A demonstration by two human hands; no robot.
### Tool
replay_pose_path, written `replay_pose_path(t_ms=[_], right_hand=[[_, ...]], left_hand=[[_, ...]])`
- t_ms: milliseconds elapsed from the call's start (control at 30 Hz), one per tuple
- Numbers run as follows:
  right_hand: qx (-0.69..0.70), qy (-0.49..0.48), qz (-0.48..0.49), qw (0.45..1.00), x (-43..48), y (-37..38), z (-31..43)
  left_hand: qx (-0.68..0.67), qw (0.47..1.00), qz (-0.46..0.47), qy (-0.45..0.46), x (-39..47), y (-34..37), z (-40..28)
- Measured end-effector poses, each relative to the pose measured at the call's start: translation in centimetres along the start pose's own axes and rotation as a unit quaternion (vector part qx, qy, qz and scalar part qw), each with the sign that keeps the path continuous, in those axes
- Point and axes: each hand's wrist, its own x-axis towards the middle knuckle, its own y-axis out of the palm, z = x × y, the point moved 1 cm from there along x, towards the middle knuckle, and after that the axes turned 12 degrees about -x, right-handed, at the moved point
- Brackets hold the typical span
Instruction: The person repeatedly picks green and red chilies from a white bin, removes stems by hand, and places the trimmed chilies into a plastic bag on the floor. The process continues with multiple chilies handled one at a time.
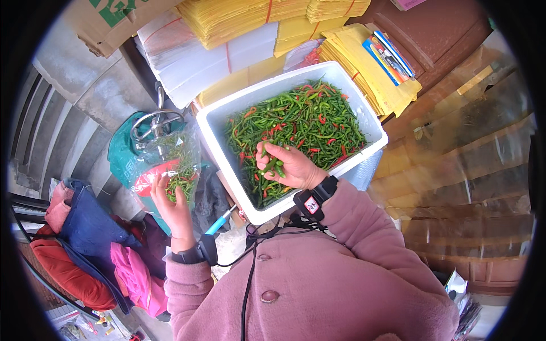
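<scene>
A white foam box (294, 209) holds a large heap of green and red chili peppers (307, 115). Over the heap, my right hand (288, 166) is closed around several green chili peppers (275, 164). To the left, my left hand (172, 206) is raised with its fingers apart at the near side of a clear plastic bag (194, 149). Chili peppers and thin green stems show inside this bag, beside a red and white patch. Whether the left fingertips touch the bag I cannot tell. A metal handwheel (158, 125) stands behind the bag.
Tied stacks of yellow paper (243, 17) and white paper (204, 64) lie behind the box. A printed pack (388, 57) rests on yellow sheets at the back right. Red, blue and pink cloth (136, 277) lies at the lower left. Black cables hang before my coat.
</scene>
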Motion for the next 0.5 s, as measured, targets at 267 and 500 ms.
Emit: replay_pose_path(t_ms=[267, 500], right_hand=[[0.055, -0.074, -0.024, 0.995, 1.1, 1.8, -1.3], [0.081, -0.103, -0.085, 0.988, -0.9, 0.5, -0.3]], left_hand=[[-0.731, 0.578, 0.16, -0.326, -1.9, 10.5, -11.1], [-0.76, 0.524, 0.12, -0.365, -2.0, 14.0, -11.4]])
